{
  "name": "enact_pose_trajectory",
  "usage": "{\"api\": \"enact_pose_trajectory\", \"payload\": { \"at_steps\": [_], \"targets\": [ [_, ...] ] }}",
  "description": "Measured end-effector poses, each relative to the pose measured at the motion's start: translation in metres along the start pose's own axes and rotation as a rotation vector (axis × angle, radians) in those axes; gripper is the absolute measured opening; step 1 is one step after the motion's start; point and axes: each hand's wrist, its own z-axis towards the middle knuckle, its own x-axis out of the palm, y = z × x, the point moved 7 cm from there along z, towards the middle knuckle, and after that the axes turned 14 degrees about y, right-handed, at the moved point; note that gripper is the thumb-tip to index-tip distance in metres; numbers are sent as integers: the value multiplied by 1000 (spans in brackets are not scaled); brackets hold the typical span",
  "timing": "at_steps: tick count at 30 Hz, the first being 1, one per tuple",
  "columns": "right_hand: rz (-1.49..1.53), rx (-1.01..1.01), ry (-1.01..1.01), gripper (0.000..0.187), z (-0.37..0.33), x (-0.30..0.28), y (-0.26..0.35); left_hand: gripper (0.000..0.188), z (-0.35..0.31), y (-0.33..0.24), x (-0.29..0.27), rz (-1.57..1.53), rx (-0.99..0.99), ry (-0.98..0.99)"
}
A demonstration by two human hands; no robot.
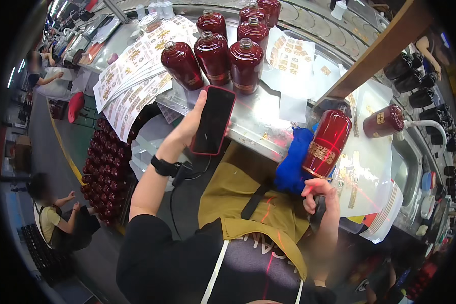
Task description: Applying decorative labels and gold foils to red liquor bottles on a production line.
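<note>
My left hand (190,124) is wrapped round a smartphone (215,121) in a red case, its dark screen facing up. A strap circles that wrist. Lower right, my right hand (320,195) has loosely bent fingers apart from each other and nothing in them. Just beyond its fingertips lies a glossy red bottle (328,139) with gold decoration near its base, tilted on a blue cloth (295,161). Another red bottle (383,121) lies on its side farther right. Several upright red bottles (213,58) with clear necks stand beyond the phone.
Printed sheets with gold motifs (131,76) spread at the left; more sheets (291,55) lie beyond the bench. A wooden post (375,50) slants across the right, near a sink (403,162) with a curved tap. Many red bottles (104,175) crowd the lower left. Other people (61,218) sit at the left.
</note>
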Motion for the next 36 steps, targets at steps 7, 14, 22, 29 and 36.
{"api": "enact_pose_trajectory", "payload": {
  "at_steps": [7,14,22,29,36],
  "targets": [
    [34,-73,-35,64,-3,-6,6,64,14,-16,-62,324,-342,-350],
    [-14,-116,-80,55,-11,-13,14,49,46,-64,-52,1888,-249,-561],
    [-147,-127,-362,32,-33,-58,24,30,22,-35,58,2226,183,-526],
    [-359,-123,-603,22,-34,-84,28,51,46,91,188,1592,529,124],
    [-1079,-65,-458,45,-18,-62,32,26,58,116,218,1548,1042,62]
  ]
}}
